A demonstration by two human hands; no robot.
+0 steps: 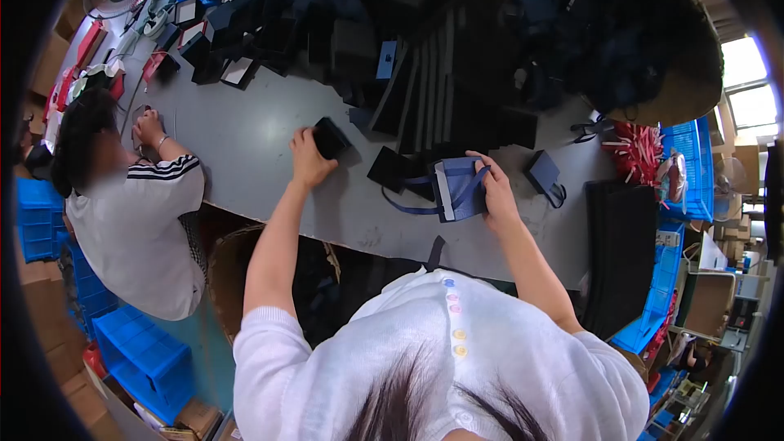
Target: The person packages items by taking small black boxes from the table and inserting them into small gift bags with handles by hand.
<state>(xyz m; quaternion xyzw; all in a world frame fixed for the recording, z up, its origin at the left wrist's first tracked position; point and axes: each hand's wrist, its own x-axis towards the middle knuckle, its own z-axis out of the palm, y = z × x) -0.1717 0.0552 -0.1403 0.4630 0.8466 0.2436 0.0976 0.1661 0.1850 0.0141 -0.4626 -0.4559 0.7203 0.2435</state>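
My left hand [309, 160] is closed around a small black box [331, 139], tilted over the grey table [245, 126]. In my right hand [497, 189] is a small navy gift bag [462, 189] with ribbon handles, gripped at its right side. A pale inner surface shows at the bag's left edge, and one ribbon loops out to the left. Between the two hands lies a black box [387, 168], partly beside the bag. Another navy bag [542, 175] with a ribbon rests to the right of my right hand.
Many dark boxes [355, 45] pile up at the table's back, beside long dark strips [425, 90]. A large carton [686, 98] of dark items stands back right, near red ribbons [633, 151]. A co-worker [143, 220] sits at the left; blue crates [147, 359] stand below.
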